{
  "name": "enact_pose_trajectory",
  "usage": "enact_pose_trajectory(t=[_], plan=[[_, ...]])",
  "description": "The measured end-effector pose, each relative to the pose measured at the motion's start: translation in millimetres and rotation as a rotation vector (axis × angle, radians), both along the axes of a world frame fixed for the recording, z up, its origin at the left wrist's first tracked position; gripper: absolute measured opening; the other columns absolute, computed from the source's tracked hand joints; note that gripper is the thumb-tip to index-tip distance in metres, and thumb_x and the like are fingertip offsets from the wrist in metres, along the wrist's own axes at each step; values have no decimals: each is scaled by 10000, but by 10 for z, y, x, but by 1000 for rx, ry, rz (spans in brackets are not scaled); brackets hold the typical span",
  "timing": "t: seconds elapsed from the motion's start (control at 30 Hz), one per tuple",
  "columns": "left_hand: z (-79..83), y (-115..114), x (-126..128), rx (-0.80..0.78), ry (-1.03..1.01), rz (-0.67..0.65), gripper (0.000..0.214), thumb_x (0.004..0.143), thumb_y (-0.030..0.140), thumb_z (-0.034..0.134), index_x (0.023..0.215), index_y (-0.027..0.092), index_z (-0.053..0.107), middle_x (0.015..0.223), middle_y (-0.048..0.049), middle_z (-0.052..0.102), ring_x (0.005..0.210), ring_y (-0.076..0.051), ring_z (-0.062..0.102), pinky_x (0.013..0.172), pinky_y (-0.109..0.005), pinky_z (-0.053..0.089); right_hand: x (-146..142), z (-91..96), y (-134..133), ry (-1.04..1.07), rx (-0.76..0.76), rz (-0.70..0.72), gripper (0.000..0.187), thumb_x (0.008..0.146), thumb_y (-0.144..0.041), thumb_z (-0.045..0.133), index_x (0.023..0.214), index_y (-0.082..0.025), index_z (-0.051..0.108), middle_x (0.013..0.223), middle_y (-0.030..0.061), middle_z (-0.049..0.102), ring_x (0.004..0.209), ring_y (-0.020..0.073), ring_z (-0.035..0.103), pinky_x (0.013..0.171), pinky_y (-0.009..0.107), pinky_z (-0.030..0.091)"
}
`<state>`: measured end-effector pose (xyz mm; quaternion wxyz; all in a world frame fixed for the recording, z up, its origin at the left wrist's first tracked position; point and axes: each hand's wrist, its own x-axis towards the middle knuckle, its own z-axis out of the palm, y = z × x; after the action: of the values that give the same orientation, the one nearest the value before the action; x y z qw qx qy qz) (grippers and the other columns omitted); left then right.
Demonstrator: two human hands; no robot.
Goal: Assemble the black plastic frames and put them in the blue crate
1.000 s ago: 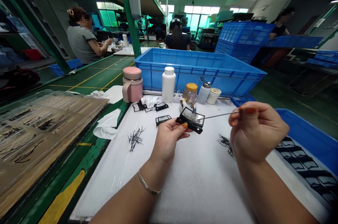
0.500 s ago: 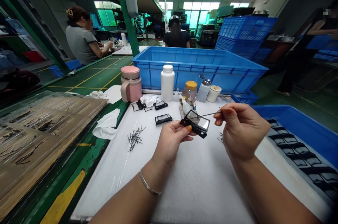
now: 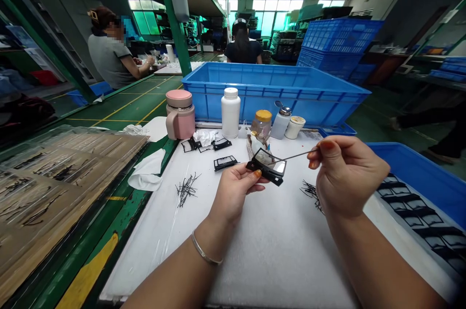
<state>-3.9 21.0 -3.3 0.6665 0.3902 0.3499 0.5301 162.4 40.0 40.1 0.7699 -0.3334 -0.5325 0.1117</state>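
- Head view, and the left hand (image 3: 235,188) grips 1 black frame (image 3: 268,174), tilted, up above the white worktop (image 3: 273,251)!
- Over to the right hand (image 3: 351,173), pinching 1 thin rod (image 3: 301,155), far end at the frame; contact, I can't tell.
- Looks like delicate rod work on the frame right now.
- Next move calls for 2 steady hands, rod lightly guided.

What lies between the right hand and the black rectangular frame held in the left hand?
In the head view, a thin, dark rod, pinched in the right hand, runs toward the black rectangular frame; actual contact is unclear.
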Motion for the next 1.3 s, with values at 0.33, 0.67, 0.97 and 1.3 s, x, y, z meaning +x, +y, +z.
enact_pose_trajectory(t=[0.33, 0.67, 0.97, 1.3], plan=[[9, -1, 8, -7, -8, 15, 217, 768, 267, 724, 914, 108, 702, 878, -90, 701, 791, -149, 668, 641, -181, 532, -19, -6, -61, -67, -84, 21, 91, 816, -210, 721, 752, -151, 693, 575, -13, 604, 473, 105, 565, 406, 230, 427], [33, 5, -8, -16, -14, 40, 206, 775, 253, 716, 915, 104, 700, 884, -87, 696, 800, -145, 666, 648, -182, 537, 61, 39, 21, 114, -57, 28, 160, 793, -275, 739, 719, -147, 680, 547, -7, 562, 443, 114, 513, 383, 242, 365], [32, 90, -124, -61, -110, 217, 228, 718, 267, 764, 877, 119, 695, 877, -73, 701, 820, -147, 672, 661, -185, 528, 214, 53, 266, 37, -141, -68, 185, 789, -314, 734, 730, -152, 667, 553, -14, 586, 439, 96, 503, 421, 225, 384], [35, 142, -179, 10, -105, 300, 284, 691, 282, 786, 899, 118, 684, 864, -55, 692, 792, -132, 671, 651, -181, 523, -91, -22, 499, -677, -221, -98, 206, 874, -302, 616, 736, -163, 679, 597, -2, 641, 518, 113, 565, 549, 235, 397]])
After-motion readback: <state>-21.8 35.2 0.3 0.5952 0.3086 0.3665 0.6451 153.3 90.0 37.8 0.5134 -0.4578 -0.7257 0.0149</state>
